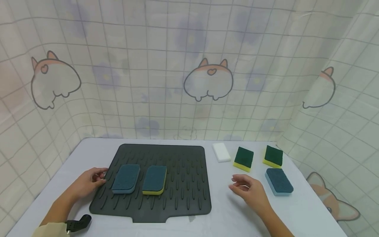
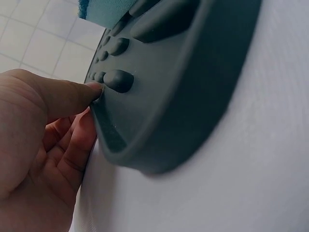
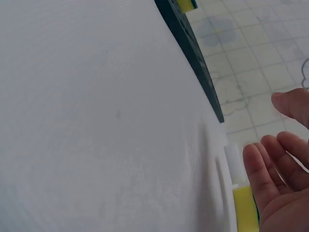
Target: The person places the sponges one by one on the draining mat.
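A dark grey ridged drying mat (image 1: 170, 210) lies on the table, with its spouted edge towards me. At its left edge my left hand (image 1: 86, 182) pinches the rim; in the left wrist view, the thumb (image 2: 72, 96) is on the rim and the other fingers are curled outside it. On the mat sit a blue sponge (image 1: 126, 177) and, to its right, a yellow sponge with a blue-grey top (image 1: 155, 179). My right hand (image 1: 250, 194) hovers over the table right of the mat, fingers loosely bent and holding nothing.
Right of the mat are a white sponge block (image 1: 221, 152), two yellow sponges with dark green tops, one nearer the mat (image 1: 244, 158) and one farther right (image 1: 273, 156), and a blue sponge (image 1: 279, 181). A patterned curtain (image 1: 165, 115) rises behind the white table.
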Action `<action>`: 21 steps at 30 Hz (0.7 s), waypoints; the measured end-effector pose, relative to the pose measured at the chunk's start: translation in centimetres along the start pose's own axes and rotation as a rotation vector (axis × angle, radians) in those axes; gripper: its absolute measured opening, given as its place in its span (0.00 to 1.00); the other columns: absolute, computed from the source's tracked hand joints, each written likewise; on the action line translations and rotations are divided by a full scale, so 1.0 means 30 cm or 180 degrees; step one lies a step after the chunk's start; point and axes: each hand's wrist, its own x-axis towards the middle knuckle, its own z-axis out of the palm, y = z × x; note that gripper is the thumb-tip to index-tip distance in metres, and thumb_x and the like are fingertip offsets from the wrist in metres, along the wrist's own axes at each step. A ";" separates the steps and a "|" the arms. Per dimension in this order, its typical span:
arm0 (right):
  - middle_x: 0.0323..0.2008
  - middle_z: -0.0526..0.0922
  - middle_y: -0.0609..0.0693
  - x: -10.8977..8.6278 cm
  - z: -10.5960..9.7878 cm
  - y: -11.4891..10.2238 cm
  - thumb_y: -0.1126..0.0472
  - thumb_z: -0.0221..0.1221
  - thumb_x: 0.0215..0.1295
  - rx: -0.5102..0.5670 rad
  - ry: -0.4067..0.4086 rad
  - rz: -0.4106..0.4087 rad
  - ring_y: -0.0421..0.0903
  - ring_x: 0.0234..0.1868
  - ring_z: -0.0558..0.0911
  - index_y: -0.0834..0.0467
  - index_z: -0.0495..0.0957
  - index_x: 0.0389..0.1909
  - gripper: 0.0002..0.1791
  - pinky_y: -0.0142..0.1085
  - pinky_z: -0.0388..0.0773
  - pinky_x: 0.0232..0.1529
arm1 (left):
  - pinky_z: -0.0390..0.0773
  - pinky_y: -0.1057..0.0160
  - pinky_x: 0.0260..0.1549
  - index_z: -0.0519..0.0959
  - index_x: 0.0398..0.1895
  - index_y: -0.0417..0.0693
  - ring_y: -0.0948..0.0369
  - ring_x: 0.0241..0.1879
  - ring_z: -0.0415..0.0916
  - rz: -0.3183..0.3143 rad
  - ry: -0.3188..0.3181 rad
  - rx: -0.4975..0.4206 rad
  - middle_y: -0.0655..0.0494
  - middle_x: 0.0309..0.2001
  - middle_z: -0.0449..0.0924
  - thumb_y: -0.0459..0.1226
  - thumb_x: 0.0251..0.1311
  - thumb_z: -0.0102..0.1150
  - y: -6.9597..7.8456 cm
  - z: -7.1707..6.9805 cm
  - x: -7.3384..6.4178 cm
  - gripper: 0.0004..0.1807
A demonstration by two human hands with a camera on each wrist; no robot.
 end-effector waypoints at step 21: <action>0.56 0.85 0.58 -0.013 -0.125 0.080 0.51 0.71 0.64 -0.0033 0.0545 -0.0024 0.24 0.45 0.81 0.60 0.81 0.59 0.26 0.19 0.78 0.47 | 0.71 0.66 0.34 0.72 0.66 0.27 0.60 0.39 0.69 -0.0020 0.0040 -0.0070 0.52 0.41 0.74 0.31 0.66 0.63 0.002 0.000 -0.008 0.27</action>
